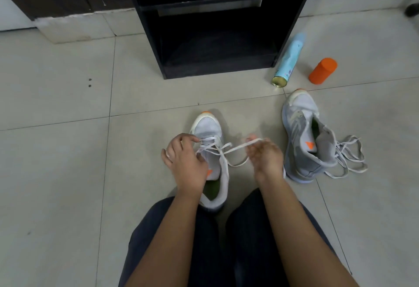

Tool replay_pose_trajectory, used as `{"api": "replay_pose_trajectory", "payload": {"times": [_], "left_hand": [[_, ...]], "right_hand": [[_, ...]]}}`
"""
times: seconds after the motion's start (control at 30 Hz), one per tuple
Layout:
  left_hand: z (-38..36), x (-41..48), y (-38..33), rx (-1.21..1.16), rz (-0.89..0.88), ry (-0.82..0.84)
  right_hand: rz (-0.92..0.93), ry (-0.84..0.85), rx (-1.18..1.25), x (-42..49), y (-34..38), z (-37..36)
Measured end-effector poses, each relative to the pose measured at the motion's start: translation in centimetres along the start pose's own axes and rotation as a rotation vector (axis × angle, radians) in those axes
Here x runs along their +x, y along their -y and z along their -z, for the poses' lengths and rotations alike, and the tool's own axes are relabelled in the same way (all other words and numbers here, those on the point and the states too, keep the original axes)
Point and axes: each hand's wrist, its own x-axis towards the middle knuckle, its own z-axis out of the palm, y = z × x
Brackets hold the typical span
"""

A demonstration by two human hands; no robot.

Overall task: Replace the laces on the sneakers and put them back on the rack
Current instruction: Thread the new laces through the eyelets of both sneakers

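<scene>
A grey-white sneaker [209, 127] with an orange toe tip stands on the tiled floor between my knees, toe pointing away. My left hand [186, 162] rests on its tongue and pinches the lace at an upper eyelet. My right hand [264, 156] is blurred; it grips the white lace [235, 148] and holds it stretched out to the right of the shoe. The second sneaker [303, 137] stands to the right, its loose laces [349, 157] spilled onto the floor. The black shoe rack [215, 25] stands straight ahead.
A light blue spray can [288, 62] lies on the floor right of the rack. An orange cap [323, 71] lies beside it. A dark cabinet base and white plinth [68, 21] fill the back left. My dark-trousered legs are at the bottom.
</scene>
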Motion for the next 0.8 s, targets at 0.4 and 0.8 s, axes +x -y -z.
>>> {"api": "replay_pose_trajectory", "payload": {"times": [0.4, 0.8], "left_hand": [[2.6, -1.7, 1.0, -0.391, 0.286, 0.239], [1.2, -0.3, 1.4, -0.308, 0.253, 0.268]], "right_hand": [[0.556, 0.403, -1.589, 0.0, -1.7, 0.6], [0.341, -0.253, -1.643, 1.3, 2.9, 3.6]]}}
